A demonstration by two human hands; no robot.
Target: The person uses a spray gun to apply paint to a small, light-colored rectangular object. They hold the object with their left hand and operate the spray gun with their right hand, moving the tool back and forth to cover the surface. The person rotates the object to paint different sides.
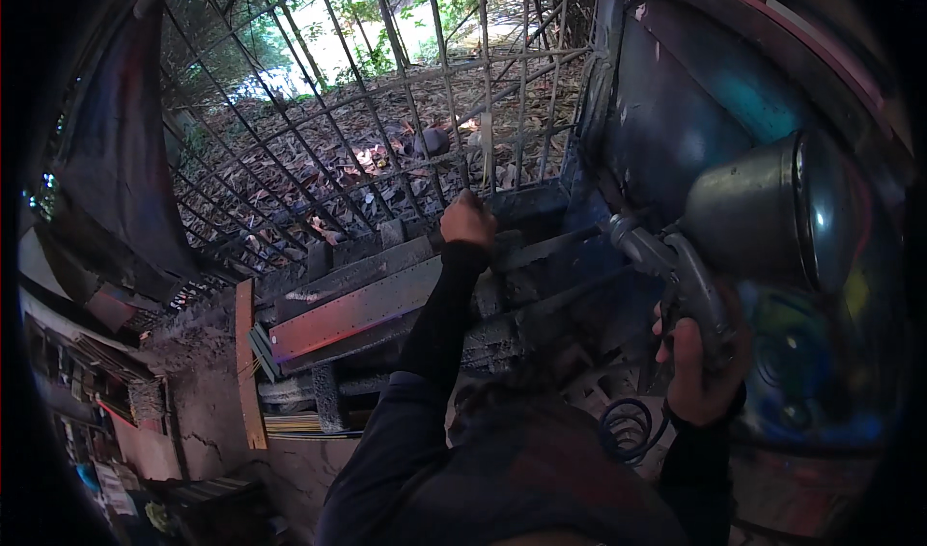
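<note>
A spray gun (690, 280) with a large grey metal cup (748, 213) is in my right hand (703, 367), its fingers wrapped round the handle. Its nozzle points left, toward the middle of the view. Stretched out ahead, my left hand (468, 223) is closed near the foot of the metal grille (406, 92). What its fingers hold, if anything, is too dark to make out. Below and left of that hand, a long flat piece (357, 305) with small holes along its edges and a reddish tint lies across dark, dusty bars (328, 396).
To the right stands a dark panel (666, 112) stained with paint. A coiled dark hose (632, 430) hangs beside my right forearm. An upright wooden strip (251, 363) stands left of the bars. Dry leaves (319, 140) cover the ground beyond the grille.
</note>
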